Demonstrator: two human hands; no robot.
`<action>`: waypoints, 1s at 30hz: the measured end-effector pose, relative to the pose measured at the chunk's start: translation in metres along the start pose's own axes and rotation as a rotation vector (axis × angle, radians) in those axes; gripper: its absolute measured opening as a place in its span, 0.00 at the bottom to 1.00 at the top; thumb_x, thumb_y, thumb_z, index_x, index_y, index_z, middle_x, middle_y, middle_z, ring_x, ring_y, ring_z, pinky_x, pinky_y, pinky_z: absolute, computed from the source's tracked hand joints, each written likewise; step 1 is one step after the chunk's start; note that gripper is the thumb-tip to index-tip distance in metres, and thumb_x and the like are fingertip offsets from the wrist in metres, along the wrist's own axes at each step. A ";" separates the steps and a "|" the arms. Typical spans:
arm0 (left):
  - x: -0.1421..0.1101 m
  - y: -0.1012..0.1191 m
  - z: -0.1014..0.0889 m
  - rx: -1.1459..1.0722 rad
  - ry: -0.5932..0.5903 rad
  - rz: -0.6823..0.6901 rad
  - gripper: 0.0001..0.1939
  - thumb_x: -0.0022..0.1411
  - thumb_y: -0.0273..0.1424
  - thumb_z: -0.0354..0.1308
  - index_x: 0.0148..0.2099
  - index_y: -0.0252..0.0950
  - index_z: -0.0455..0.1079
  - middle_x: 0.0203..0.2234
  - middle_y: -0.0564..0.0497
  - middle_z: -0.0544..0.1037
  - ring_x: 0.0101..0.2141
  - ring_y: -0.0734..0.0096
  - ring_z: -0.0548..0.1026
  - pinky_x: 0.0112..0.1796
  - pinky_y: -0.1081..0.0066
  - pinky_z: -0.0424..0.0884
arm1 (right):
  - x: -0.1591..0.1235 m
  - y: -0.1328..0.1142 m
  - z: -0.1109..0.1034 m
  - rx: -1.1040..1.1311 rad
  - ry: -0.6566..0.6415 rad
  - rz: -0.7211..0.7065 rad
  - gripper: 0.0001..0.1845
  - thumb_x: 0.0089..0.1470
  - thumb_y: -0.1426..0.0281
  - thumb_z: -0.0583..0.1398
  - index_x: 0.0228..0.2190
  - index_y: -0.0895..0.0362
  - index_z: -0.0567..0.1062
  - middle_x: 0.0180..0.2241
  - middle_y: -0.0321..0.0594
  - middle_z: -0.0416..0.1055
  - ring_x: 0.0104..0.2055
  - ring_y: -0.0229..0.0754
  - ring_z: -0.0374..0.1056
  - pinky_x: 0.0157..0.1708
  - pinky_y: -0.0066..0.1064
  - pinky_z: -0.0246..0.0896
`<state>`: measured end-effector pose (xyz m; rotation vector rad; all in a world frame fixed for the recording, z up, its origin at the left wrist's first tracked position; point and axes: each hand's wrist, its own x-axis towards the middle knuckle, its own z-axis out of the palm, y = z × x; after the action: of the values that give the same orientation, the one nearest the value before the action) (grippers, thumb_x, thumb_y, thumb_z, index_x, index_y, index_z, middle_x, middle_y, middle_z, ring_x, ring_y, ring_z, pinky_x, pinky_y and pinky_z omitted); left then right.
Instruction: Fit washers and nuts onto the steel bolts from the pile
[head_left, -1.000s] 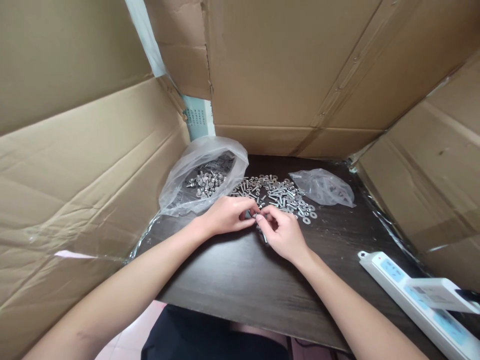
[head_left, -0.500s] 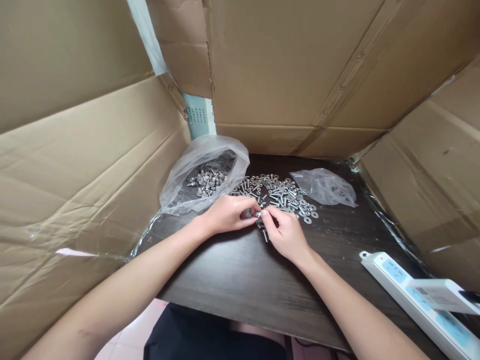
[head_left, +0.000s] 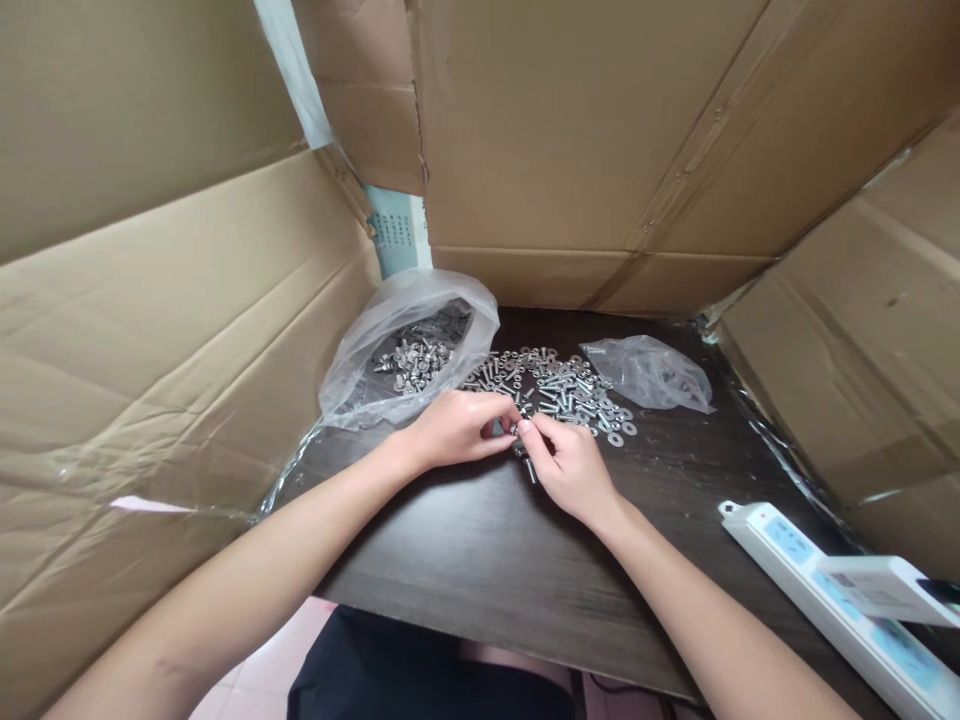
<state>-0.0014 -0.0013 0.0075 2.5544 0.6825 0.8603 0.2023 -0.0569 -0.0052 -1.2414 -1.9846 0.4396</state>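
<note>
My left hand [head_left: 466,426] is closed in a pinch on a small shiny metal fastener [head_left: 514,429], mostly covered by fingertips; whether it is a bolt, nut or washer I cannot tell. Against it press the thumb and fingers of my right hand [head_left: 570,465], also closed, so the tips of both hands meet. Just below the fingertips a loose bolt [head_left: 532,471] lies on the dark table [head_left: 450,540]. Beyond my hands spreads a pile of silver bolts [head_left: 559,390] mixed with nuts, and flat washers [head_left: 615,439] lie along its right side.
A clear plastic bag [head_left: 352,350] with assembled-looking fasteners [head_left: 420,365] gapes at the back left. Another plastic bag [head_left: 652,372] lies back right. At the right edge sits a white power strip [head_left: 780,545] with a plugged-in adapter [head_left: 877,588]. Cardboard walls [head_left: 562,130] enclose the table.
The fingertips have shifted slightly around the fastener, and less of its shiny face shows. Both hands keep the same place; the things on the table have not moved.
</note>
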 end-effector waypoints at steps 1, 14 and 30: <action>0.000 0.000 0.000 -0.001 -0.001 -0.004 0.05 0.67 0.31 0.63 0.42 0.35 0.74 0.31 0.54 0.81 0.26 0.76 0.76 0.31 0.75 0.67 | 0.000 0.001 0.000 -0.002 0.004 -0.004 0.21 0.71 0.64 0.52 0.24 0.54 0.62 0.19 0.31 0.60 0.21 0.36 0.56 0.26 0.30 0.46; -0.001 -0.001 0.000 0.021 -0.020 -0.058 0.06 0.67 0.32 0.63 0.43 0.36 0.73 0.32 0.54 0.81 0.27 0.75 0.77 0.31 0.75 0.68 | -0.001 -0.002 0.000 0.041 -0.017 0.051 0.18 0.67 0.61 0.56 0.26 0.55 0.70 0.20 0.32 0.65 0.21 0.37 0.60 0.26 0.29 0.50; 0.000 -0.001 0.001 -0.001 -0.011 -0.019 0.05 0.67 0.31 0.64 0.42 0.36 0.74 0.30 0.55 0.81 0.27 0.76 0.77 0.31 0.76 0.68 | 0.000 0.000 0.000 -0.004 -0.010 -0.005 0.23 0.71 0.65 0.51 0.22 0.55 0.65 0.19 0.34 0.64 0.21 0.37 0.60 0.27 0.31 0.48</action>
<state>-0.0016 -0.0009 0.0064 2.5454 0.7023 0.8398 0.2019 -0.0567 -0.0050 -1.2388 -1.9977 0.4403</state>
